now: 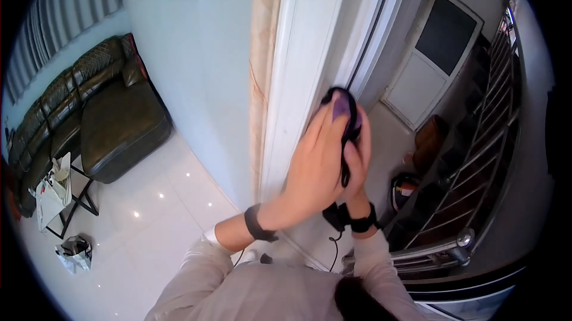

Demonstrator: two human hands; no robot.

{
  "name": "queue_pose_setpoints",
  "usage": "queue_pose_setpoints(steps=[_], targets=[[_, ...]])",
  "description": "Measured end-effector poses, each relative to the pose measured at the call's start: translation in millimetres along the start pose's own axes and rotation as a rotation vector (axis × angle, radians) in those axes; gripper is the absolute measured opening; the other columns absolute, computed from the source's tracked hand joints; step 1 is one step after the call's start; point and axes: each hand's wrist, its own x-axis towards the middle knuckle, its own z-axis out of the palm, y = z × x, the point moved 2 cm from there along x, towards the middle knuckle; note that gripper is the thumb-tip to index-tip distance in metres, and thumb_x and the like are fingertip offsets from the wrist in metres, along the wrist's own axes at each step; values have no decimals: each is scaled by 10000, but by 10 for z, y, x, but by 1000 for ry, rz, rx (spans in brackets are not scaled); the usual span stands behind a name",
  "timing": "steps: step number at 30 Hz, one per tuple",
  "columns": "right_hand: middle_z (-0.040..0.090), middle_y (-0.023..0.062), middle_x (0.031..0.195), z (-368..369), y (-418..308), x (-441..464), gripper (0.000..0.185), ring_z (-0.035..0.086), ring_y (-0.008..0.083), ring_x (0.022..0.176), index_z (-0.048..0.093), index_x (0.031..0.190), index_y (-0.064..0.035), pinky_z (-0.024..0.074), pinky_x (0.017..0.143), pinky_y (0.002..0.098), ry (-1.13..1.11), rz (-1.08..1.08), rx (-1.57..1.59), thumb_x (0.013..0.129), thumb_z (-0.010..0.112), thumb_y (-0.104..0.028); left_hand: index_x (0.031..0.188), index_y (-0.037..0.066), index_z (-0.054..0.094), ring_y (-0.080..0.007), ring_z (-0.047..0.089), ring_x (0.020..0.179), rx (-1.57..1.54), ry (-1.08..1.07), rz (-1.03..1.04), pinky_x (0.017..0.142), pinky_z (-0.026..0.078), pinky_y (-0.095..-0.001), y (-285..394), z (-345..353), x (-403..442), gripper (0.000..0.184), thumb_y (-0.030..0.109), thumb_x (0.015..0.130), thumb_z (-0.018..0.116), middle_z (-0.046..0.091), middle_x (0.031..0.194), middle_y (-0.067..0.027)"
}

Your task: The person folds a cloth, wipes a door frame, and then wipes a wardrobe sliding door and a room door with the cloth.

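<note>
Both my hands are raised together in front of the white door frame (310, 35). Between them is a soft-looking purple and black item (342, 108) with a dark cord or strap hanging down from it; its exact kind I cannot make out. My left hand (319, 157) lies over its near side, fingers long and close together. From the right, my right hand (360, 151) curls around the other side, its thumb near the dark strap. The hands hide much of the item. Each wrist wears a black band.
To the left stand a dark leather sofa (122, 124), a small table (50, 205) with papers and a bag (76, 254) on the tiled floor. On the right are a staircase railing (465, 184), a white door (420, 86) and a dark bag (405, 190).
</note>
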Motion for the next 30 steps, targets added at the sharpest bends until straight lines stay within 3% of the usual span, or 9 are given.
queue_pose_setpoints(steps=[8,11,17,20,22,24,25,28,30], targets=[[383,131,1339,119,-540,605,611,364,209,1235,289,1354,30,246,1044,313,-81,-118,45,867,548,-233,1251,-60,361,-443,459,1066,-3,106,118,880,414,-418,141,-96,598,557,-51,715,510,445,1200,-275],[379,136,1342,29,-217,281,594,344,215,1251,306,1345,27,222,1056,321,-59,-110,-29,860,544,-219,1262,-69,355,-434,467,1078,32,14,-19,894,415,-409,96,-72,261,564,-31,728,534,445,1215,-276],[441,134,1288,33,204,-435,476,459,201,1145,364,1312,32,337,982,307,38,111,-168,853,481,-22,1222,-84,385,-452,454,1085,54,-84,-79,919,399,-421,-214,114,-586,554,-7,705,569,418,1235,-301],[433,170,1305,107,-9,-242,488,453,238,1179,354,1316,49,335,991,329,5,-165,-247,843,465,7,1144,-89,416,-497,390,1136,69,-58,-13,945,370,-457,-107,0,-493,537,-3,638,576,355,1272,-349],[408,218,1324,231,-361,92,573,432,338,1201,328,1330,63,324,1004,380,-77,-277,-461,789,511,25,1135,-92,420,-544,371,1096,80,43,14,915,361,-497,-33,-166,-238,591,43,588,599,340,1246,-380],[417,236,1300,395,-579,449,646,430,397,1168,317,1337,50,357,966,409,-51,-397,-618,756,589,-23,1287,-109,268,-490,323,1189,165,144,88,992,282,-464,-46,-275,-116,698,72,694,588,281,1318,-347],[341,222,1373,439,-623,563,661,405,319,1226,246,1377,33,322,998,360,-98,-455,-728,795,554,-26,1366,-109,161,-427,296,1263,173,128,62,1036,234,-429,-74,-324,-62,762,102,772,590,248,1376,-304],[425,256,1286,559,-578,554,676,448,391,1160,287,1357,28,359,968,394,-14,-426,-787,765,596,-74,1340,-127,201,-485,318,1218,148,114,38,1016,251,-483,-247,-295,-129,703,96,775,556,288,1339,-332],[417,266,1286,538,-411,301,643,439,403,1158,279,1354,50,345,975,413,-21,-311,-817,776,544,-43,1320,-129,240,-518,341,1184,249,55,-2,1001,268,-519,-387,-208,-357,651,123,800,539,316,1312,-351]])
